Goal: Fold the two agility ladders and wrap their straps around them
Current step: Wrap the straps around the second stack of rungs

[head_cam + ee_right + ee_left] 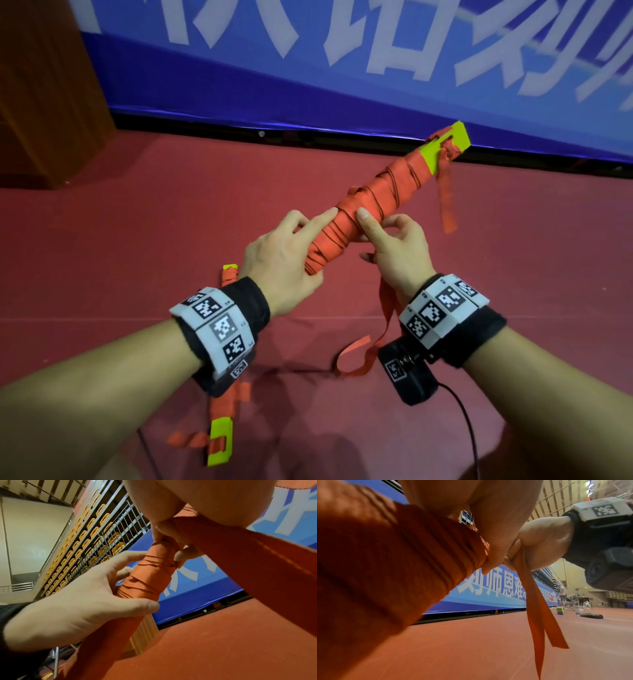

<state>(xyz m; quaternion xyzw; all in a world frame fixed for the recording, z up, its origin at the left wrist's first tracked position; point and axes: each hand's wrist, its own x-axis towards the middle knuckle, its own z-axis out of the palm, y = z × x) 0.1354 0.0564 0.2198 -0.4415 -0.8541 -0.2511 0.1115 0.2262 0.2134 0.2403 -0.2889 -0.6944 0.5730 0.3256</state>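
A folded agility ladder (373, 205), a long bundle wound in orange strap with yellow-green rung ends, is held slanting above the red floor. My left hand (287, 250) grips its lower end, index finger stretched along the wrapping; the right wrist view shows that left hand (85, 601) curled round the bundle (149, 577). My right hand (390, 246) presses its thumb on the bundle and pinches the loose orange strap (383, 318), which hangs to the floor. In the left wrist view the strap (537, 601) leaves the right hand (544, 540). The second ladder (221, 442) lies on the floor under my left wrist.
A blue banner (342, 68) with white characters runs along the floor's far edge, and a brown wooden panel (44, 85) stands at the left. A black cable (469, 428) trails from my right wrist camera. Far off to the right are people and gear (565, 599).
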